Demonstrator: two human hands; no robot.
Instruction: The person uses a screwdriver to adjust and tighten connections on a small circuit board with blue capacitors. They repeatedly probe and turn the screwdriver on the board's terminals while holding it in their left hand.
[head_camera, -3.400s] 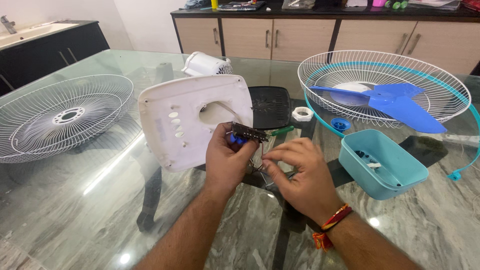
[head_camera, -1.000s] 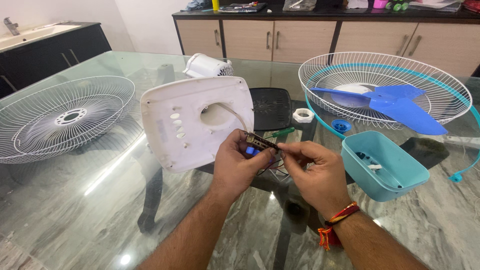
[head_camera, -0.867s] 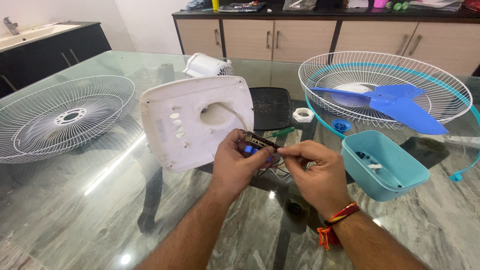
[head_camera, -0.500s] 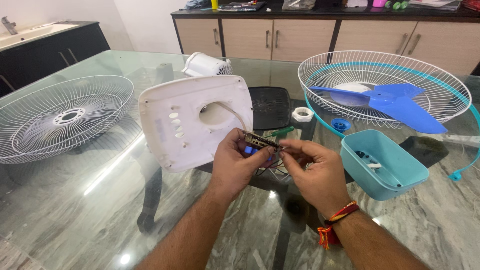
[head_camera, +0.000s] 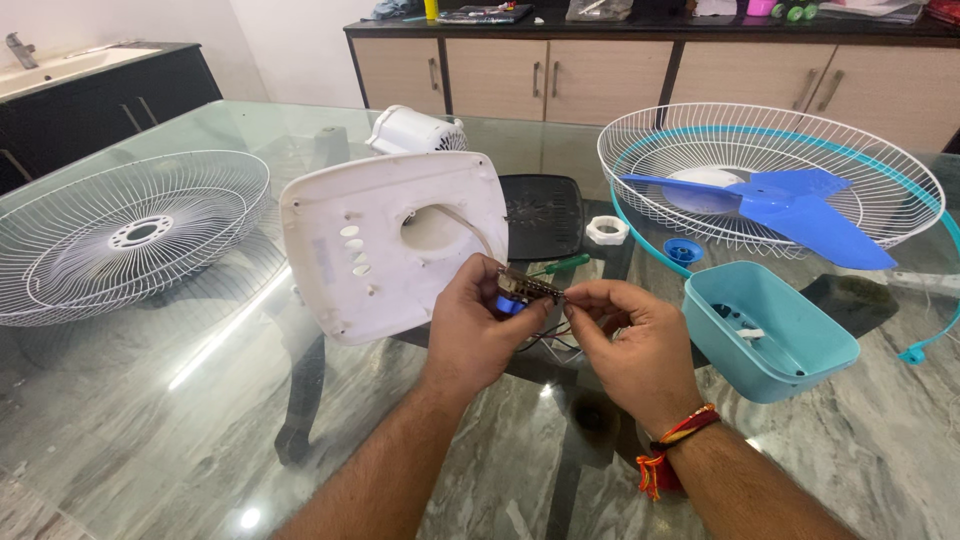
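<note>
My left hand (head_camera: 470, 335) grips a small dark circuit board (head_camera: 528, 287) with a blue part under it and thin red and black wires (head_camera: 548, 338) hanging below. My right hand (head_camera: 630, 345) pinches the board's right end between thumb and forefinger. Both hands are held just above the glass table (head_camera: 180, 420), in front of a white plastic fan base cover (head_camera: 380, 250) with a round hole and several oval slots. A green-handled screwdriver (head_camera: 562, 264) lies just behind the hands.
A white wire fan guard (head_camera: 120, 235) lies at the left. At the right another guard (head_camera: 770, 170) holds a blue fan blade (head_camera: 800, 205). A teal plastic tub (head_camera: 770, 330), blue cap (head_camera: 684, 250), white ring nut (head_camera: 606, 230), black vented cover (head_camera: 545, 215) and white motor housing (head_camera: 415, 130) stand around.
Both hands have stayed together on the circuit board, shifting slightly right and forward from 3.4 s ago. My right fingers have moved from below the board to its right end.
</note>
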